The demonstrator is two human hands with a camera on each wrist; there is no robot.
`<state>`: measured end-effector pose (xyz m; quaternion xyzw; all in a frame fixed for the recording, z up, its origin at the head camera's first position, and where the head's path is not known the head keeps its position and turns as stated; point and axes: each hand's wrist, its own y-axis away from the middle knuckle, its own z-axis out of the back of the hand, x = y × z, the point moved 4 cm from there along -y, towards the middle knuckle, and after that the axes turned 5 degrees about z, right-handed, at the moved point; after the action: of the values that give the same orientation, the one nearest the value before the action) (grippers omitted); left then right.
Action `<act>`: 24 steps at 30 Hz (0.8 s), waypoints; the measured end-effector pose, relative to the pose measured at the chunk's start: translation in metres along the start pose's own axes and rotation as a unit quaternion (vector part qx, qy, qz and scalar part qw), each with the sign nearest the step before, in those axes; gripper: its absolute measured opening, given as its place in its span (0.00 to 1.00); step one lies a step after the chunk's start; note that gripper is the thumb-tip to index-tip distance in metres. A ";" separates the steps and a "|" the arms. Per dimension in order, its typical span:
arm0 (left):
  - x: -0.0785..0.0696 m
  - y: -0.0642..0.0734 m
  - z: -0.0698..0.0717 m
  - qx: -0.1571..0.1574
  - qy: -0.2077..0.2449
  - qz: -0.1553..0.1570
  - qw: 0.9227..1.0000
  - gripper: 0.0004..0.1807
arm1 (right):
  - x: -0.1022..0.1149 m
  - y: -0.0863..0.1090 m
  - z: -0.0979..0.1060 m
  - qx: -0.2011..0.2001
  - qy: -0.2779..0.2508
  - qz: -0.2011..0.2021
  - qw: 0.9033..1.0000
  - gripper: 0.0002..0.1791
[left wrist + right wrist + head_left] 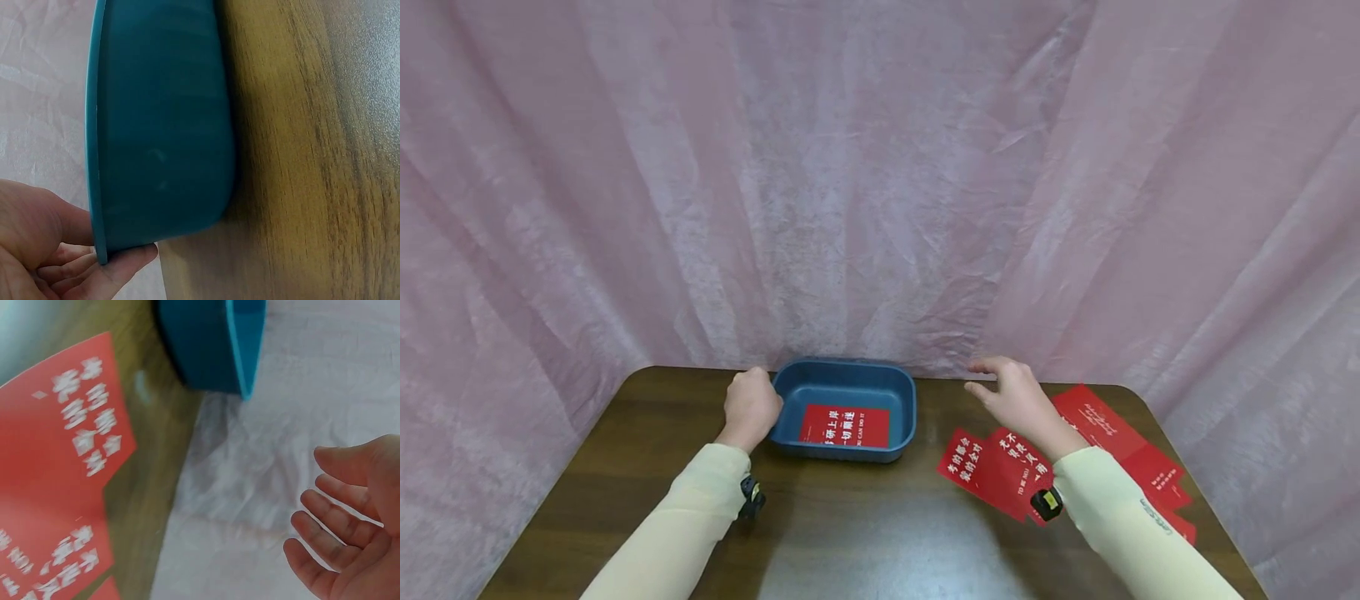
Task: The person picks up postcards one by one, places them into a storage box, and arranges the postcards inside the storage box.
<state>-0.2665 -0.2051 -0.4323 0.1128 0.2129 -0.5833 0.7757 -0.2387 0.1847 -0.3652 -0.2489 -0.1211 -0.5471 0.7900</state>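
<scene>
1. While a pink curtain point(880, 183) hangs behind, a brown wooden table point(850, 533) stands in front.
2. A blue tray point(842, 453) sits near the table's far edge.
3. The left hand point(751, 408) pinches the tray's left side between thumb and fingers.
4. The right hand point(1017, 402) holds nothing, its fingers a little bent and its thumb apart, to the right of the tray.
5. One red card point(874, 427) lies in the tray; more red cards point(992, 490) with white writing lie overlapping on the table, on both sides of the right sleeve point(1135, 517).
</scene>
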 end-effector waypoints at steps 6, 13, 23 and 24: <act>0.002 0.000 0.002 0.007 0.004 0.004 1.000 0.08 | -0.027 0.021 -0.006 0.023 -0.009 -0.041 0.999 0.19; 0.005 0.000 0.001 0.009 0.002 0.007 1.000 0.08 | -0.055 0.043 -0.019 0.062 -0.002 -0.084 0.994 0.22; 0.006 -0.003 0.005 0.005 0.001 0.003 1.000 0.07 | -0.075 0.058 -0.039 0.101 -0.040 -0.134 0.985 0.30; 0.006 -0.002 0.005 0.004 0.002 0.002 1.000 0.07 | -0.076 0.059 -0.040 0.101 -0.038 -0.134 0.985 0.31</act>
<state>-0.2665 -0.2131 -0.4307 0.1170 0.2118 -0.5824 0.7761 -0.2154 0.2410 -0.4501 -0.1700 -0.2381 -0.6232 0.7253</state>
